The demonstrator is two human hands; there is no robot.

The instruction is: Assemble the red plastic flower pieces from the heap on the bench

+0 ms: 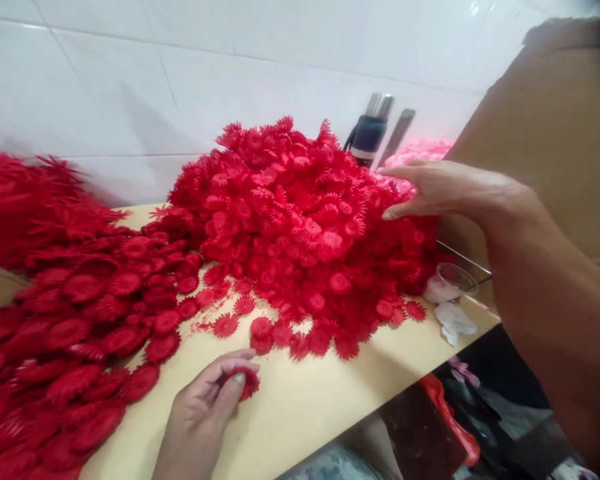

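Over the pale tabletop point(300, 413), a red flower piece point(251, 385) is pinched by the left hand point(206, 399) — thumb against fingers. At the red flower heap point(290, 220), the right hand point(447, 189) is held with thumb and fingers parted; whether contact is made cannot be told.

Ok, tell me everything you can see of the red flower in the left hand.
The flower is deep red, with a toothed, fringed edge and a darker area next to the thumb. It looks soft, perhaps cloth or foam. The left hand pinches it, the thumb across it, holding it tilted over the table, apart from the big pile. Part of it is hidden; I can't tell if it has several layers.
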